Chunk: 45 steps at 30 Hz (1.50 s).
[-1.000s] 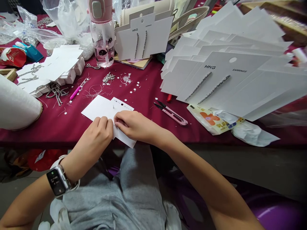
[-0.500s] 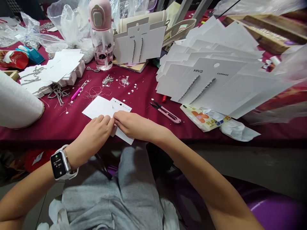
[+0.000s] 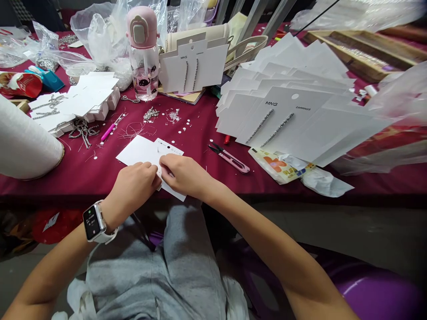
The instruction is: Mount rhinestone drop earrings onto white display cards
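Note:
A white earring card (image 3: 167, 146) lies on another white card (image 3: 135, 150) near the table's front edge. It has a small hole and faint print, and a tiny metallic bit shows on it. Over the lower part of the cards my left hand (image 3: 136, 182) is closed, fingers curled under. My right hand (image 3: 182, 174) is beside it on the right, thumb and fingers drawn together. The fingertips of both hands lie close to each other on the card, and whatever they pinch is hidden.
To the right lie pink thread snips (image 3: 230, 158) and a big stack of earring cards (image 3: 287, 120). Behind are a water bottle (image 3: 144, 66), a silver chain pile (image 3: 151, 114) and a pink seam ripper (image 3: 111, 128). A white roll (image 3: 26, 146) stands at left.
My fingertips have parted slightly, with the left hand turned a little and lowered. The cards have hardly moved. The whole view has shifted slightly.

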Motion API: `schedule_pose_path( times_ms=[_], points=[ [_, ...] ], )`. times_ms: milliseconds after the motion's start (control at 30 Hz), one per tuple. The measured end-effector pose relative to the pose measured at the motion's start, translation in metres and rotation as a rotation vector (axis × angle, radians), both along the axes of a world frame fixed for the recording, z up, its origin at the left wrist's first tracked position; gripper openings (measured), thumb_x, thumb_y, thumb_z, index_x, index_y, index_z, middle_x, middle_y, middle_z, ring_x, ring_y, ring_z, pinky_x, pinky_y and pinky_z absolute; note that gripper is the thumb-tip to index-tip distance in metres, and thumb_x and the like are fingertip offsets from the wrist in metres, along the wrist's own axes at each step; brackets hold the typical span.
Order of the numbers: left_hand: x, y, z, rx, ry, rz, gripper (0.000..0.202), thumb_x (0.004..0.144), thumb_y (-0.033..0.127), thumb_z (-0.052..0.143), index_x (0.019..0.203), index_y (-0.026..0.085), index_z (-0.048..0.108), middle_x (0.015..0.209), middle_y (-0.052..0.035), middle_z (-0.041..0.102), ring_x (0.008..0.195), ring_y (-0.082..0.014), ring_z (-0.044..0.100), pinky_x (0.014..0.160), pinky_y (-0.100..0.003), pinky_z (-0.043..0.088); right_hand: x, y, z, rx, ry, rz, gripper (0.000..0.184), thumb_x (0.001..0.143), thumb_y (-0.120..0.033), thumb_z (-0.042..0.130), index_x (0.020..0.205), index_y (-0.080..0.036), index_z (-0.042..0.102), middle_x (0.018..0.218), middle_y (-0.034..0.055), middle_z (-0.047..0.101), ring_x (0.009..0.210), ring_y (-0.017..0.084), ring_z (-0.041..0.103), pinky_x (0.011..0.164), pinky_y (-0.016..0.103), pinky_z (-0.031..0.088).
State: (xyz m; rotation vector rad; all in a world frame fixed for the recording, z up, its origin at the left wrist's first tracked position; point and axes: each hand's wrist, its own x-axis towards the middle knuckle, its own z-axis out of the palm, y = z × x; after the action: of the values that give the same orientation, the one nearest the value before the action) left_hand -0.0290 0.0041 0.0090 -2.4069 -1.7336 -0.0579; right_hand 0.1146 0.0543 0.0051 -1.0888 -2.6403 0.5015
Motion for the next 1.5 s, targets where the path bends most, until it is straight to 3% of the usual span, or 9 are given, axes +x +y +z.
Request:
schedule_pose_path(
  times_ms=[133,333,500,633,867,1033,1267,1500],
  points=[
    [0.004,0.000,-0.004,0.064,-0.024,0.009,0.022,0.082,0.022,0.042,0.065,0.016,0.055,0.062,-0.0032,0.057,0.061,-0.0166,0.056,0.049,-0.027,0.031,-0.002,-0.002,-0.003,0.039,-0.011,-0.073,0.017,0.081,-0.013,0.037,0.081,-0.013,0.054,0.081,0.0063,0.058,0.070,0.013,0.046,0.061,0.025,0.029],
    [0.006,-0.008,-0.002,0.183,0.004,-0.075,0.021,0.078,0.013,0.043,0.059,0.016,0.053,0.057,-0.0029,0.055,0.059,-0.0170,0.054,0.052,-0.028,0.035,0.000,0.000,-0.006,0.058,-0.008,-0.136,0.016,0.079,-0.012,0.037,0.080,-0.012,0.054,0.078,0.0061,0.057,0.068,0.013,0.045,0.061,0.025,0.029],
    [0.005,-0.011,-0.004,0.128,0.003,-0.104,0.018,0.081,0.017,0.044,0.065,0.016,0.053,0.062,-0.0027,0.056,0.063,-0.0169,0.055,0.054,-0.028,0.035,0.002,0.001,-0.004,0.028,0.004,-0.093,0.013,0.079,-0.011,0.039,0.078,-0.013,0.052,0.075,0.0040,0.054,0.065,0.011,0.041,0.061,0.024,0.029],
    [0.005,-0.010,-0.006,0.034,-0.019,-0.038,0.017,0.084,0.020,0.042,0.072,0.017,0.052,0.066,-0.0027,0.056,0.069,-0.0176,0.056,0.054,-0.028,0.036,0.005,0.002,0.002,-0.032,0.019,-0.046,0.013,0.081,-0.013,0.039,0.077,-0.013,0.051,0.074,0.0023,0.051,0.064,0.010,0.039,0.061,0.023,0.029],
    [0.007,-0.009,-0.009,0.010,-0.041,-0.022,0.019,0.087,0.021,0.036,0.077,0.016,0.051,0.071,-0.0044,0.055,0.070,-0.0192,0.055,0.059,-0.029,0.038,0.017,0.007,0.004,-0.178,0.123,0.066,0.025,0.082,-0.021,0.047,0.106,-0.014,0.052,0.088,0.0039,0.053,0.078,0.012,0.048,0.073,0.024,0.037],
    [0.004,-0.009,-0.013,0.021,-0.054,-0.019,0.020,0.087,0.023,0.035,0.078,0.016,0.052,0.073,-0.0043,0.056,0.071,-0.0187,0.055,0.059,-0.029,0.038,0.015,0.007,0.003,-0.184,0.113,0.054,0.019,0.083,-0.022,0.049,0.100,-0.016,0.055,0.091,0.0036,0.053,0.078,0.012,0.049,0.073,0.025,0.038],
    [0.003,-0.009,-0.014,0.053,-0.064,-0.028,0.023,0.088,0.023,0.033,0.077,0.017,0.051,0.072,-0.0031,0.056,0.069,-0.0178,0.054,0.059,-0.029,0.037,0.005,0.005,0.003,-0.129,-0.007,-0.018,0.012,0.086,-0.016,0.043,0.089,-0.014,0.055,0.093,0.0042,0.056,0.081,0.013,0.051,0.069,0.024,0.036],
    [0.004,-0.009,-0.015,0.035,-0.081,-0.016,0.022,0.088,0.022,0.034,0.077,0.016,0.051,0.072,-0.0040,0.056,0.069,-0.0176,0.054,0.059,-0.029,0.036,-0.006,-0.006,0.004,0.096,-0.264,-0.045,0.021,0.084,-0.006,0.035,0.092,-0.012,0.053,0.095,0.0088,0.056,0.085,0.018,0.052,0.063,0.027,0.033]
  ],
)
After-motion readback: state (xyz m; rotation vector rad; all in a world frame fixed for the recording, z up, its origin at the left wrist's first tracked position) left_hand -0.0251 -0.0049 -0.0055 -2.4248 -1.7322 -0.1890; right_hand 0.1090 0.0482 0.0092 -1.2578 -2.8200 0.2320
